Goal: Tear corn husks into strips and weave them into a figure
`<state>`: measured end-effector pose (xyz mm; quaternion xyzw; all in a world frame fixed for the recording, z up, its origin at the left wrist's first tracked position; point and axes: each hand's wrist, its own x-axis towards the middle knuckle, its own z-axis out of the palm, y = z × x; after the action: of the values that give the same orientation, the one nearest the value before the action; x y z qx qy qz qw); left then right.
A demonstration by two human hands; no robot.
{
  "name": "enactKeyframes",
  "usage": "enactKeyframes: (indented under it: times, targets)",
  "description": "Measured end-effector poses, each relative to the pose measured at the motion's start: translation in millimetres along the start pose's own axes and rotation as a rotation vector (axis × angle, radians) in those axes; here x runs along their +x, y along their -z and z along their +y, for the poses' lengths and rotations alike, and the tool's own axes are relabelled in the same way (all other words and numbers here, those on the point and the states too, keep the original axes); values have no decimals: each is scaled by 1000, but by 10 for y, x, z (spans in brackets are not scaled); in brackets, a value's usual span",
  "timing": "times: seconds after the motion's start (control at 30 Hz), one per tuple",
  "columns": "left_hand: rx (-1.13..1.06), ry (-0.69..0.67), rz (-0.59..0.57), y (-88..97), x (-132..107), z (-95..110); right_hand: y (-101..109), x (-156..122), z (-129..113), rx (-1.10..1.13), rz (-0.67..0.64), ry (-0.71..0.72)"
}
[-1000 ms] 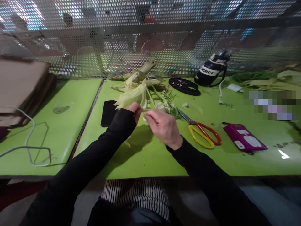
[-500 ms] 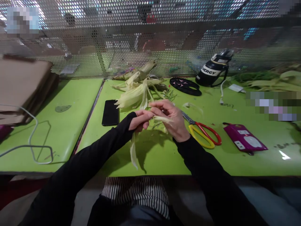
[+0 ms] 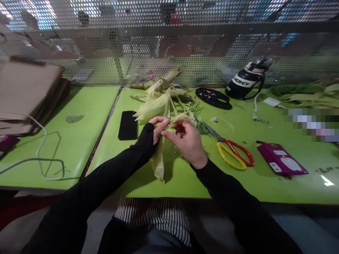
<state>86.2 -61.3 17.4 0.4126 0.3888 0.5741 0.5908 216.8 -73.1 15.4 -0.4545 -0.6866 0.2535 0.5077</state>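
My left hand (image 3: pixel 159 127) is closed in a pinch on a pale corn husk (image 3: pixel 158 164), whose lower end hangs down over the table. My right hand (image 3: pixel 189 141) is close beside it, fingers curled and thumb near the left fingertips, gripping the upper part of the husk; its fingertips are partly hidden. Just beyond the hands lies a pile of corn husks (image 3: pixel 153 106) with pale leaves and darker stalk ends. Thin green sprigs (image 3: pixel 196 111) lie next to the pile. Scissors (image 3: pixel 231 151) with one red and one yellow handle rest right of my right hand.
A black phone (image 3: pixel 128 126) lies left of the husks. Behind are a black palette-shaped tray (image 3: pixel 213 98), a black bottle (image 3: pixel 245 80) and a perforated metal screen (image 3: pixel 148 46). To the right is a purple pouch (image 3: pixel 282 158); at left, brown paper bags (image 3: pixel 29 93) and a grey cable (image 3: pixel 39 151).
The hanging husk now looks broader. My right hand has turned and lowered a little, its thumb now pointing toward the left fingertips. The whole view has shifted slightly.
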Motion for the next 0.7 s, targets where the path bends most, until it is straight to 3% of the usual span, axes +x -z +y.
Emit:
enactKeyframes:
  times: [0.1, 0.23, 0.4, 0.5, 0.7]
  targets:
    - [105, -113, 89, 21, 30, -67, -9, -23, 0, -125, 100, 111]
    - [237, -280, 137, 65, 56, -121, -8, -46, -28, -271, 131, 246]
    - [456, -431, 164, 71, 13, -47, -2, -39, -61, -220, 120, 213]
    - [492, -442, 133, 53, -21, 7, 13, -13, -39, -61, 72, 122]
    - [364, -275, 121, 16, -36, -16, 28, -2, -15, 192, -44, -56]
